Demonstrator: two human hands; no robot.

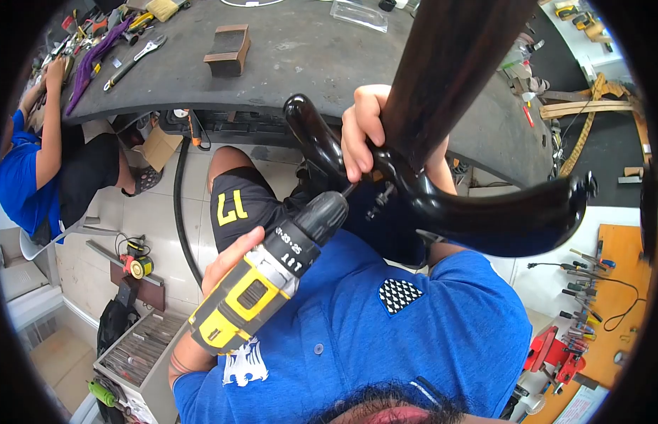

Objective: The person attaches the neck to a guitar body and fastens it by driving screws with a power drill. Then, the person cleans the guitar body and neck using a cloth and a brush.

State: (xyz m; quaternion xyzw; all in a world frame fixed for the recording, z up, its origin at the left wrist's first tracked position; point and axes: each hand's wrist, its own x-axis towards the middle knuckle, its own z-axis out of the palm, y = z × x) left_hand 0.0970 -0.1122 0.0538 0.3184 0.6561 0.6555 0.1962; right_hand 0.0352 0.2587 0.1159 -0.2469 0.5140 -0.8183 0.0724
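Black woodwork (502, 225): my right hand (361, 134) curls fingers round it; my left hand (228, 260) clasps the drill (265, 272), fingertips hidden; fasteners (388, 191) seem half-driven.

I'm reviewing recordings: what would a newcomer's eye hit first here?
Likely the yellow-and-black power drill in the left hand, left of centre. Then the glossy dark post with curved legs, mostly right of centre, in the grip of the right hand. Below spreads a bright blue shirt.
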